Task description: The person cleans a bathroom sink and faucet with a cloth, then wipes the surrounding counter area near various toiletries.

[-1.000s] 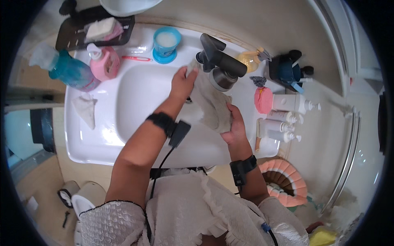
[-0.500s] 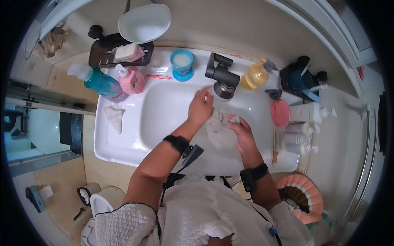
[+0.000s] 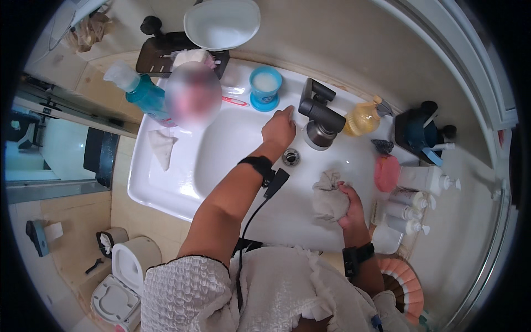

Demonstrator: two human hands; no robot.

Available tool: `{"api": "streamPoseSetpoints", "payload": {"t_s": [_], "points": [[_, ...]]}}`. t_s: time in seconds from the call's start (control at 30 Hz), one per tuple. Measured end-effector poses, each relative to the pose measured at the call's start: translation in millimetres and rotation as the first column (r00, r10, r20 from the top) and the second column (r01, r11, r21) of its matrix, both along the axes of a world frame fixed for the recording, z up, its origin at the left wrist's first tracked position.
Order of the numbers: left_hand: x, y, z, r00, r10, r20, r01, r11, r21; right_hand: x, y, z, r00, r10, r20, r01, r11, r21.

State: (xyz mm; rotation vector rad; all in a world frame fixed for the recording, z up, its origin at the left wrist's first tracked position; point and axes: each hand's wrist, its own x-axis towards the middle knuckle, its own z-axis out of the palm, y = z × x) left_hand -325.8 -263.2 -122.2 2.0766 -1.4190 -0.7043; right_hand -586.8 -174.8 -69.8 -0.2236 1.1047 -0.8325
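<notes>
My right hand (image 3: 354,208) grips a crumpled, pale grey cloth (image 3: 329,198) over the right side of the white sink (image 3: 227,160). My left hand (image 3: 279,128) reaches past the basin to the sink's back ledge. Its fingers stretch forward between a blue cup (image 3: 265,88) and the black faucet (image 3: 321,114), with nothing visible in them. Whether the fingertips touch the ledge or the faucet I cannot tell. Below my left hand lies the metal drain (image 3: 291,157). The cup stands on a blue base and holds something whitish.
On the left are a teal pump bottle (image 3: 142,94), a folded white cloth (image 3: 161,148) and a red-and-white toothbrush (image 3: 236,101). A yellow bottle (image 3: 362,119) stands right of the faucet. A pink oval (image 3: 386,173) and several pump bottles (image 3: 406,211) line the right edge.
My left hand has left the faucet head and cloth and moved toward the back ledge. My right hand has drawn the cloth right, away from the faucet. The view has shifted and tilted.
</notes>
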Motion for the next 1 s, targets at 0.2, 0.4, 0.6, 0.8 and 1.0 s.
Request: {"api": "streamPoseSetpoints", "payload": {"t_s": [0.2,0.4,0.6,0.8,1.0], "points": [[15,14,-2,0.998,0.068,-0.017,-0.069,0.991,-0.111,18,-7,9,0.999,0.033,0.001,-0.033,0.999,0.021],[17,-16,-1,0.998,-0.014,-0.053,0.017,0.998,0.053,15,2,5,0.999,0.027,-0.024,-0.025,0.998,0.061],[14,-31,-3,0.992,-0.120,-0.043,0.124,0.988,0.089,14,15,8,0.999,0.026,-0.039,-0.023,0.997,0.079],[19,-11,8,0.964,-0.227,-0.141,0.238,0.969,0.068,24,19,7,1.000,0.013,0.014,-0.014,0.997,0.074],[19,-21,-3,0.982,-0.090,-0.167,0.052,0.974,-0.221,38,20,3,0.983,0.002,0.183,-0.012,0.998,0.055]]}}
